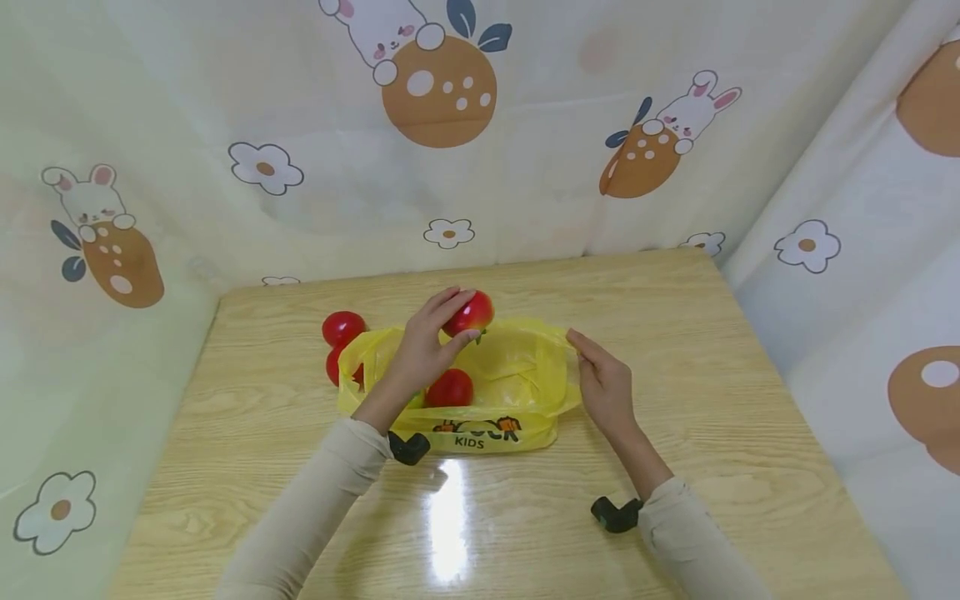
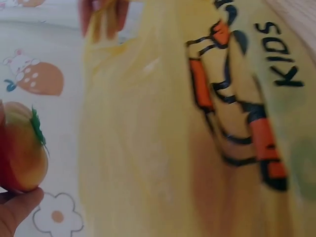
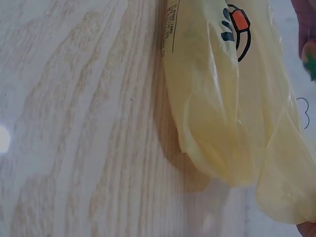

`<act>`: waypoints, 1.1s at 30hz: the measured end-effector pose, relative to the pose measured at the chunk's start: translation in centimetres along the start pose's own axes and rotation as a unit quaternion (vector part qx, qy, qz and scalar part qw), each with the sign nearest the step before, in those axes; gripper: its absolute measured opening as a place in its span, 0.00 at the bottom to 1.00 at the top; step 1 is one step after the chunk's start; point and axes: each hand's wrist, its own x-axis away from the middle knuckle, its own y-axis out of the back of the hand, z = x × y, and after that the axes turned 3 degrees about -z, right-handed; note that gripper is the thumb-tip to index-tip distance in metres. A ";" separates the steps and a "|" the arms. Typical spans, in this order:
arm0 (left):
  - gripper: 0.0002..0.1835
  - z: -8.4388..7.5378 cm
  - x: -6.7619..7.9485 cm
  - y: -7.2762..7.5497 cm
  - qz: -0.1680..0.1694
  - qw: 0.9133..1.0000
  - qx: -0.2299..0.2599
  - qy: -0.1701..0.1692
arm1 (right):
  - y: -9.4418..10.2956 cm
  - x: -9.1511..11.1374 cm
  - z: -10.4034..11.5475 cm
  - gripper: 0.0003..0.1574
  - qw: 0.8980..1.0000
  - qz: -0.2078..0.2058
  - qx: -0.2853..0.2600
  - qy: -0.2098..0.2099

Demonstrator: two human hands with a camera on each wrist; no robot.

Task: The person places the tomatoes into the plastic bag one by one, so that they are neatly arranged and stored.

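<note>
My left hand (image 1: 420, 348) holds a shiny red tomato-like fruit (image 1: 477, 312) over the mouth of a yellow plastic bag (image 1: 538, 427). In the left wrist view this fruit (image 2: 23, 153) shows red fading to yellow, with green leaves at its stem and the thumb against it. My right hand (image 1: 606, 385) grips the bag's right edge by its handle. The bag lies wide along the table, its mouth facing up and its front printed "KIDS". Inside sits another red fruit (image 1: 451, 388), with something yellow-green beside it, mostly hidden by the left wrist.
Two red fruits, one farther back (image 1: 343, 328) and one nearer (image 1: 335, 367), lie on the wooden table (image 1: 720, 375) at the bag's left end; the bag partly covers the nearer one. A curtain (image 1: 540, 167) printed with rabbits and flowers hangs behind the table and along its sides.
</note>
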 end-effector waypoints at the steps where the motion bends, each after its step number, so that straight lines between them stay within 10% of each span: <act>1: 0.30 0.0 0.1 -0.2 0.009 1.000 0.000 -0.002 | 0.0 -0.1 0.1 0.23 1.000 -0.001 -0.003 0.001; 15: 0.29 0.3 2.1 -3.9 0.164 0.983 -0.076 -0.033 | 0.5 -0.3 1.5 0.23 1.000 -0.005 -0.017 0.008; 23: 0.27 0.0 2.4 -5.9 0.198 0.961 -0.132 -0.142 | 0.6 -0.2 1.8 0.24 1.000 0.000 -0.022 0.002; 33: 0.31 1.0 2.8 -6.9 0.266 0.932 -0.216 -0.114 | 0.0 -0.1 1.8 0.24 0.998 0.036 -0.046 -0.011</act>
